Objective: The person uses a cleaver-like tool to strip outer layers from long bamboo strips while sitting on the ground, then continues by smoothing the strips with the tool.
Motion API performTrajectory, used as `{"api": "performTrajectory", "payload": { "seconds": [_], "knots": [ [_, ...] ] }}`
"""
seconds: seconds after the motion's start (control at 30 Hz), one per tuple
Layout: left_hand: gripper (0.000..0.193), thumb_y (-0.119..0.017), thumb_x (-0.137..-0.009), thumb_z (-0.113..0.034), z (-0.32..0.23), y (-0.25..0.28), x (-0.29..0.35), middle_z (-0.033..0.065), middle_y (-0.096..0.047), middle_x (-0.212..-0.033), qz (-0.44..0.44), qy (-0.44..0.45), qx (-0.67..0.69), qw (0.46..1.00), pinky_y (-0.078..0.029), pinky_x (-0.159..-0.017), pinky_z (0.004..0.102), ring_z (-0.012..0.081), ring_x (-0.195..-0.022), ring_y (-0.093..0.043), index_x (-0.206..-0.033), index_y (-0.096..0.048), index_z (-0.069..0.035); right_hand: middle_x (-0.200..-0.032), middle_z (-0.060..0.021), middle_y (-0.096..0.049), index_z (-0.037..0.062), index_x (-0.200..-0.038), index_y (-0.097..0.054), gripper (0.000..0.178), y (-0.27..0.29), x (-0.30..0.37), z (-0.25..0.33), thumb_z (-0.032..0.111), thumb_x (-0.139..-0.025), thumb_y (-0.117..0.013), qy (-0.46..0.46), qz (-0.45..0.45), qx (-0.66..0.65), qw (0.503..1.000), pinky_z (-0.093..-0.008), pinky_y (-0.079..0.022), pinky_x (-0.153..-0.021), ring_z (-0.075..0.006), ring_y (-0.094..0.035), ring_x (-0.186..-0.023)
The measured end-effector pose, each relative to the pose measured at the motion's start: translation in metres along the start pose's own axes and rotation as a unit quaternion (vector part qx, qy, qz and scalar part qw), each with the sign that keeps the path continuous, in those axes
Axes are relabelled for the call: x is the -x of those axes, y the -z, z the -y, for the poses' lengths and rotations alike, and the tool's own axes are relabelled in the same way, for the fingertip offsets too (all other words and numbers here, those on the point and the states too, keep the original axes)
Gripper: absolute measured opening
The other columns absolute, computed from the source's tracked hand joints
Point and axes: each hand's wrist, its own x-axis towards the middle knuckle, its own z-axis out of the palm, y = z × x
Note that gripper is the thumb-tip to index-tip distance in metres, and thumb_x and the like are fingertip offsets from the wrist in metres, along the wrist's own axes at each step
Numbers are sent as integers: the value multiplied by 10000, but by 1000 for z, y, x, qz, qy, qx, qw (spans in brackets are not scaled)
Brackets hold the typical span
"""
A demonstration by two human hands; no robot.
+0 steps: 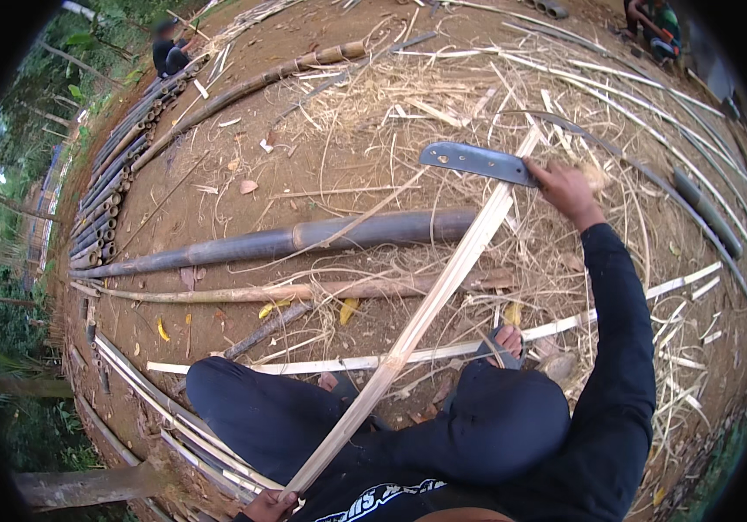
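A long pale split bamboo strip (417, 322) slants from my lap up and away to the right, above the ground. At its near end my left hand (271, 505) is closed around it, partly cut off by the lower edge. My right hand (567, 191) grips a machete (478, 163) with a broad dark blade and several small holes along it. The blade points left and lies across the strip near its far end. The machete's handle is mostly hidden in my fist.
A thick dark bamboo pole (321, 235) and a thinner brown pole (304, 291) lie beyond my knees. Curly shavings (365, 96) litter the dirt. Cut bamboo poles (113, 200) are stacked at left. One person (169, 52) sits far left, another (652, 26) far right.
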Motion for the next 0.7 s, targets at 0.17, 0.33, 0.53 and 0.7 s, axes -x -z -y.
{"api": "performTrajectory", "payload": {
  "seconds": [0.17,0.33,0.53,0.7],
  "knots": [
    [413,-622,-981,-431,96,47,-3,-71,-593,-629,-43,-48,-65,996,-415,-545,257,23,-606,-500,-852,-735,-56,-979,-217,-697,45,-1167,-587,354,-39,17,-156,286,-909,-608,-440,-103,-19,892,-492,-539,-764,-407,-681,-867],
    [447,-565,-1006,-444,53,30,-39,-105,-556,-650,-11,20,-87,996,-397,-548,258,13,-639,-474,-817,-702,-63,-967,-237,-689,-4,-1084,-636,345,-65,103,-97,277,-886,-653,-537,-226,-196,789,-470,-508,-780,-411,-663,-883],
    [522,-458,-1027,-512,-93,-24,-57,-42,-455,-623,69,-109,26,991,-348,-539,255,61,-580,-419,-712,-510,-99,-862,-247,-686,-5,-1096,-663,361,-95,233,44,252,-846,-704,-526,-90,-237,812,-472,-514,-731,-399,-683,-806],
    [380,-499,-1032,-431,-123,-29,-65,1,-503,-653,52,-143,23,988,-369,-510,249,84,-552,-465,-881,-531,-84,-1008,-245,-702,32,-1287,-605,482,-92,288,106,186,-846,-721,-519,-49,-267,810,-414,-527,-844,-371,-697,-938]
  ]
}}
